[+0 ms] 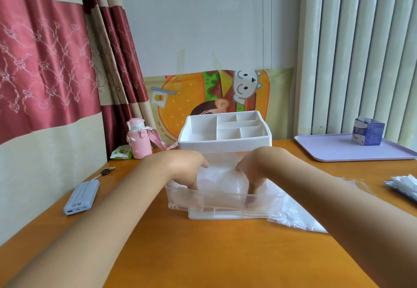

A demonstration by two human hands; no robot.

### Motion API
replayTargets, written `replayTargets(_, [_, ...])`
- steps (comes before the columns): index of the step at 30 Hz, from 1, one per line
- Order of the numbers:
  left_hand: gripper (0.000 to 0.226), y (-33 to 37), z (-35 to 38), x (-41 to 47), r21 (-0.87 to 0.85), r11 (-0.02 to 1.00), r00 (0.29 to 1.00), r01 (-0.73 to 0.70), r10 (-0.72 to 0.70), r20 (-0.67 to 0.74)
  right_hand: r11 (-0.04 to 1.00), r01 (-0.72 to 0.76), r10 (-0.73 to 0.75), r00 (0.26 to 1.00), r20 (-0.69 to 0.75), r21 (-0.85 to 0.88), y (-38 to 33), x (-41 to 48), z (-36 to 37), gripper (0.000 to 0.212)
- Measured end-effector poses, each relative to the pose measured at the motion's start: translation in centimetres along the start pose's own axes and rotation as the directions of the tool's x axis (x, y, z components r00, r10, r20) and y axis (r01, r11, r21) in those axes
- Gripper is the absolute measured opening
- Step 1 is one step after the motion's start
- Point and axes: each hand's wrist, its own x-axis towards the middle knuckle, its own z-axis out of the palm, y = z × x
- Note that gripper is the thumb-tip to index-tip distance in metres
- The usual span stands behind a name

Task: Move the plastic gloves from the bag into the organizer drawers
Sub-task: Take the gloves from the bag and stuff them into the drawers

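Gloves (221, 183) lay in pulled-out drawer (225, 202), centre frame; left hand (185, 168), right hand (252, 170) pressed them flat, fingers straight. Bag (297, 217) looked emptied.

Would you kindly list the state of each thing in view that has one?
drawer: pulled out, gloves inside.
plastic gloves: crumpled in the drawer, under both hands.
left hand: fingers down, pressing the gloves.
right hand: fingers down, pressing the gloves.
organizer top compartments: empty.
plastic bag: flat on the table, right of the drawer.
pink bottle: upright, lid shut.
blue box: upright on the purple tray.
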Motion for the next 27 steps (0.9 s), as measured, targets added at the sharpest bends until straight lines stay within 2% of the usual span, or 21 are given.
replayTargets(6, [0.084, 0.3, 0.3, 2.8, 0.069, 0.995, 0.987, -0.068, 0.057, 0.152, 1.0, -0.013, 0.014, 0.999, -0.031, 0.021, 0.6, 0.3, 0.3, 0.072])
replayTargets(10, [0.084, 0.1, 0.2, 3.2, 0.029, 0.997, 0.984, -0.072, 0.066, 0.168, 1.0, -0.01, 0.011, 0.999, -0.037, 0.027, 0.8, 0.4, 0.5, 0.075])
replayTargets(13, [0.081, -0.1, 0.3, 3.1, -0.017, 0.998, 0.995, -0.059, 0.06, 0.085, 0.998, -0.006, 0.011, 0.997, -0.074, 0.058, 0.7, -0.1, 0.5, 0.078])
replayTargets(17, [0.07, -0.3, 0.5, 2.9, -0.088, 0.995, 0.999, -0.037, 0.034, -0.032, 0.997, 0.014, 0.005, 0.972, -0.235, 0.08, 1.0, -1.1, 1.0, 0.065])
replayTargets(20, [0.066, -0.4, 0.0, 2.1, -0.145, 0.989, 0.999, -0.011, 0.003, -0.051, 0.987, 0.064, -0.01, 0.94, -0.34, 0.147, 1.8, -1.7, 1.6, 0.06])
replayTargets(25, [0.061, 0.0, -1.7, -1.4, -0.211, 0.976, 0.991, 0.06, -0.084, -0.107, 0.908, 0.256, -0.046, 0.848, -0.527, 0.332, 4.1, -4.1, 2.4, 0.047])
replayTargets(27, [0.05, 0.8, -2.2, -2.6, -0.257, 0.964, 0.959, 0.073, -0.138, -0.246, 0.895, 0.3, -0.037, 0.789, -0.614, 0.331, 5.9, -5.4, 3.3, 0.04])
